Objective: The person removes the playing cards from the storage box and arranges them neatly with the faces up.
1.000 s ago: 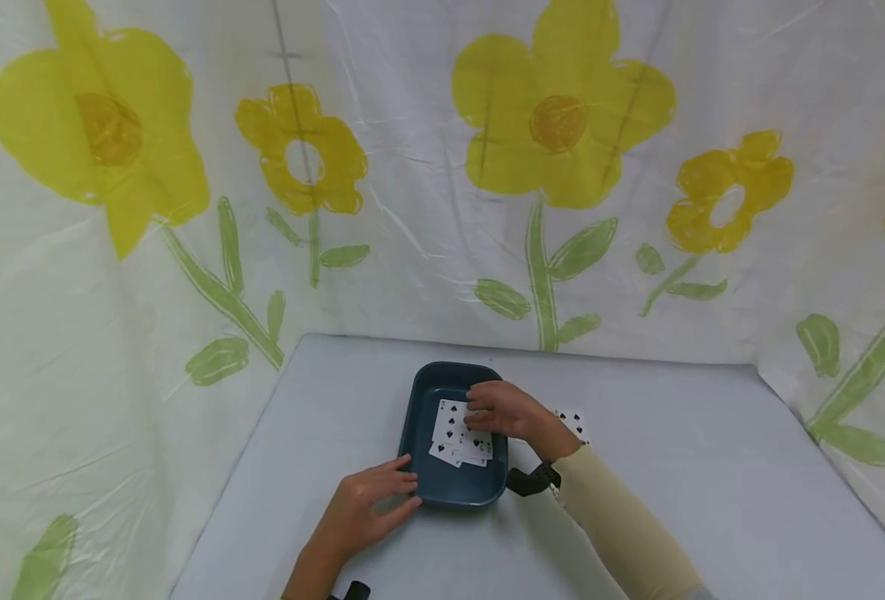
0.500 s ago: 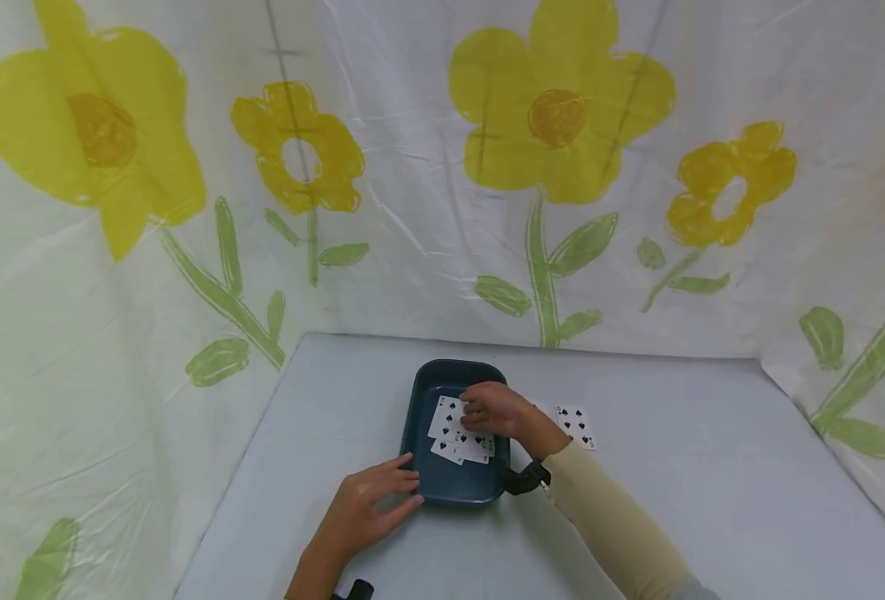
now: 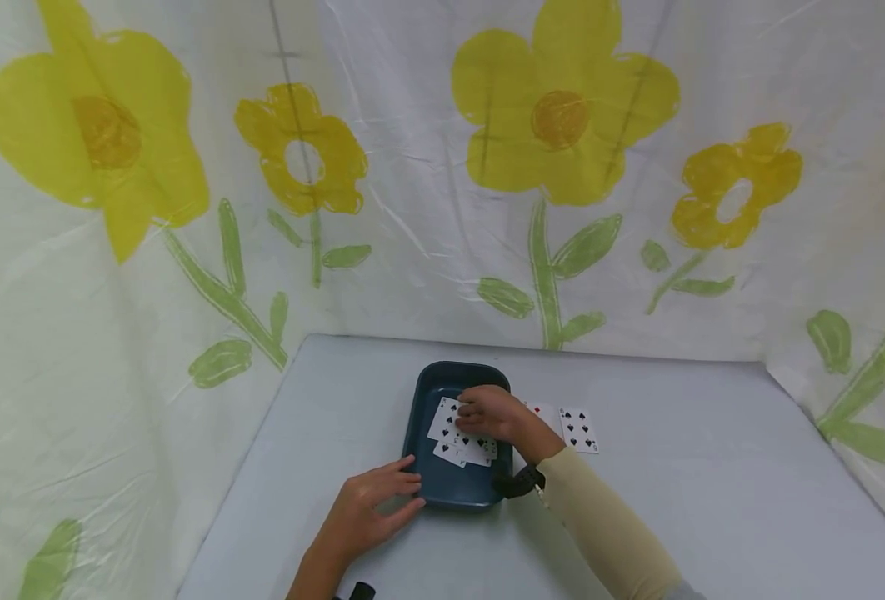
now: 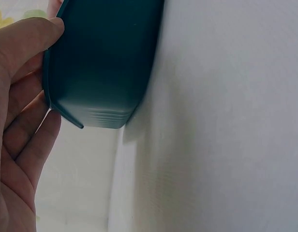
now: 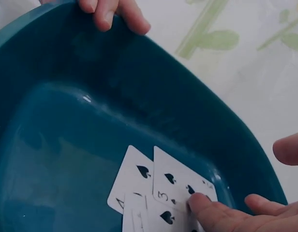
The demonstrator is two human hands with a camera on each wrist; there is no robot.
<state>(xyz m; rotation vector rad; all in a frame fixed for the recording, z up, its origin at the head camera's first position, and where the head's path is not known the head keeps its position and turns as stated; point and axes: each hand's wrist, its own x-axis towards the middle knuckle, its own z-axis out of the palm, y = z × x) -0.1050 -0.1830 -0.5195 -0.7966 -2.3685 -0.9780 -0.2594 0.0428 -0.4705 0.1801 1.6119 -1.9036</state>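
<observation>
A dark teal tray (image 3: 453,493) with a raised rim stands on the table. Inside it lie several overlapping playing cards (image 3: 450,453) with black spades, one marked 3 in the right wrist view. My left hand (image 3: 371,508) grips the tray's near-left rim, its thumb outside the wall and fingertips over the edge. Over the cards, my right hand (image 3: 487,414) has a fingertip (image 5: 200,203) touching the 3 of spades; its thumb stands apart and nothing is held. The right hand hides part of the cards.
Right of the tray, a spade card (image 3: 579,431) lies face up on the white table (image 3: 675,475). A red diamond card (image 3: 537,409) shows partly behind the right wrist. A flower-printed curtain (image 3: 412,275) hangs around the table's back and sides.
My right hand has shifted slightly left over the cards, uncovering more of the cards lying right of the tray. The cards in the tray have moved very little, and my left hand stays on the rim.
</observation>
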